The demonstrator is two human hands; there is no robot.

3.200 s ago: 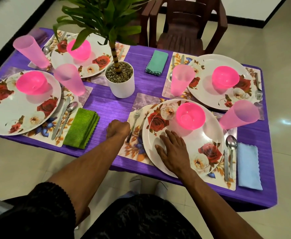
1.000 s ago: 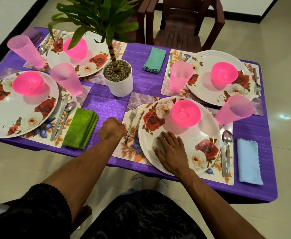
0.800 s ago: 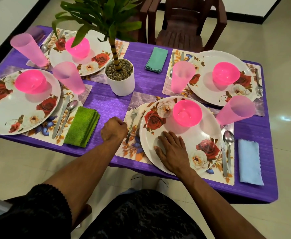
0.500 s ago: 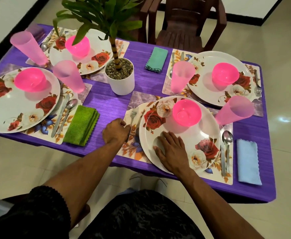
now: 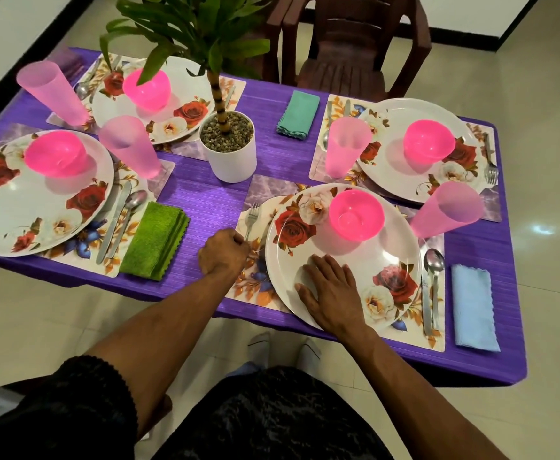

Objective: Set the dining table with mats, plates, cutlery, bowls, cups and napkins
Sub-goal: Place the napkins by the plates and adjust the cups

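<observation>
Hands first: the right hand (image 5: 330, 290) lies flat, fingers straight, on the near part of the nearest plate (image 5: 348, 260). The left hand (image 5: 224, 252) is clenched just left of that plate, over the mat (image 5: 255, 287), at the lower end of the fork (image 5: 251, 215); whether it grips the fork handle cannot be told.

All positions below are relative to the nearest plate.
- On it, far side: pink bowl (image 5: 356, 214).
- Just right: knife and spoon (image 5: 434, 260) on the mat; beyond them a blue napkin (image 5: 473, 307).
- Far right: pink cup (image 5: 446, 210), close to the rim.
- Behind: second setting with plate (image 5: 418, 151), bowl, cup and fork.
- Behind, toward the left: white plant pot (image 5: 229, 147) filled with pebbles; its leaves overhang the far-left setting and hide part of it. A teal napkin (image 5: 298, 114) lies right of the pot.
- Left: green napkin (image 5: 154, 240), then a third setting with a plate (image 5: 36, 190), bowl, knife, spoon and cup.

Surface (image 5: 202, 200): purple cloth cover. A dark brown chair (image 5: 348, 44) stands at the far side. The floor (image 5: 56, 310) is pale tile; feet in light footwear show below the near edge.
</observation>
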